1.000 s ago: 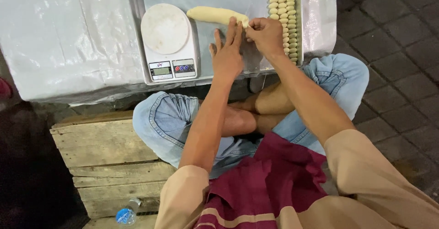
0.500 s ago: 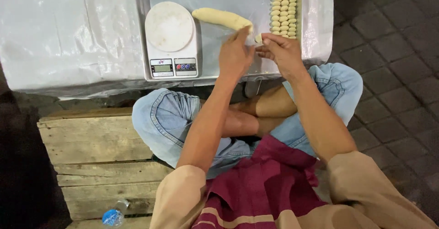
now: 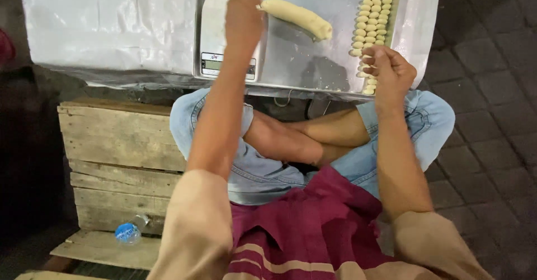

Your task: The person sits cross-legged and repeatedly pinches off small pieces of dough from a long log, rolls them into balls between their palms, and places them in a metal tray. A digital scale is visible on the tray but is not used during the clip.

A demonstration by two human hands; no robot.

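My left hand (image 3: 243,18) is closed around the left end of a long pale dough roll (image 3: 299,17) that lies on a metal tray (image 3: 302,62), just over the edge of a white kitchen scale (image 3: 219,39). My right hand (image 3: 389,67) hovers at the near end of several rows of small dough pieces (image 3: 373,6) lined along the tray's right side, fingertips pinched on one small piece. I sit cross-legged in jeans below the tray.
A sheet of clear plastic (image 3: 106,23) covers the surface left of the tray. A wooden pallet (image 3: 117,146) lies at my left, with a plastic bottle (image 3: 127,232) beside it. Dark paving stones (image 3: 492,118) stretch to the right.
My left hand has moved left from beside the right hand to the roll's far end by the scale. My right hand has stayed near the rows and dropped to their near end.
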